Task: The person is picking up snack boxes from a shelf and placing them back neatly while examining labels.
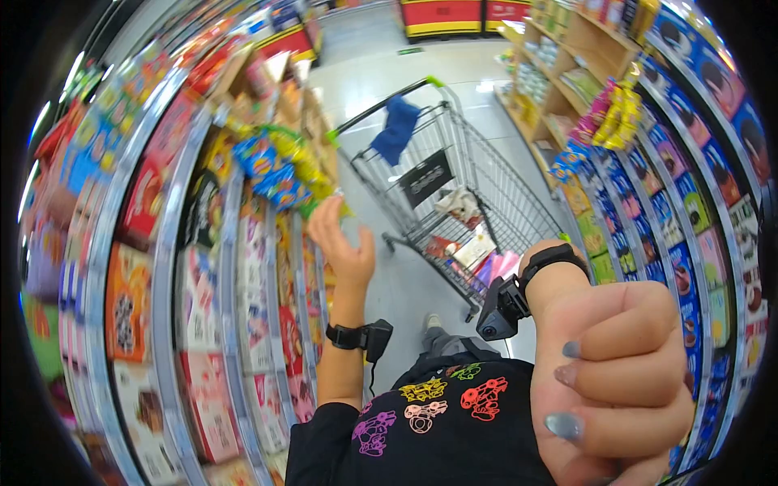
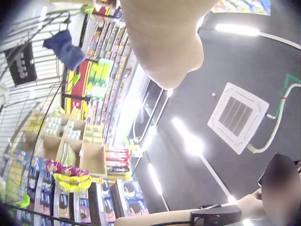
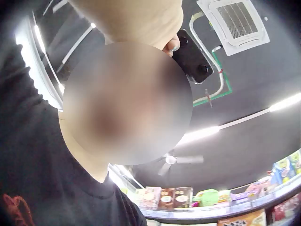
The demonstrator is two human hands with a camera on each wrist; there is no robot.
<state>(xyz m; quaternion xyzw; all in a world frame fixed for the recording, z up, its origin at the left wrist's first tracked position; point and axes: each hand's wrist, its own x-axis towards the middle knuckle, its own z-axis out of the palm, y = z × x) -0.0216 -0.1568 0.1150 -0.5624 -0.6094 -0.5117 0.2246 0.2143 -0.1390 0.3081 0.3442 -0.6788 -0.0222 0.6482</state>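
Note:
My left hand (image 1: 344, 247), fingers loosely extended, is raised beside the left shelves. In the head view its fingertips overlap the lower end of a hanging bunch of blue snack bags (image 1: 271, 174) and yellow snack bags (image 1: 304, 162). Close to the head camera, my right hand (image 1: 620, 364) is held up with its fingers curled toward the palm and nothing visible in them. The right wrist view places a fingertip (image 3: 174, 44) of that hand right by a black device (image 3: 193, 56) at the head. A wire shopping cart (image 1: 494, 166) stands in front of me.
Packaged goods fill the left shelves (image 1: 166, 235) and right shelves (image 1: 648, 174). From the cart hangs a blue cloth (image 1: 397, 130); several packages (image 1: 470, 251) lie inside. Wooden shelving (image 1: 596, 49) stands beyond on the right, with yellow snack bags (image 1: 620, 117) hanging near it.

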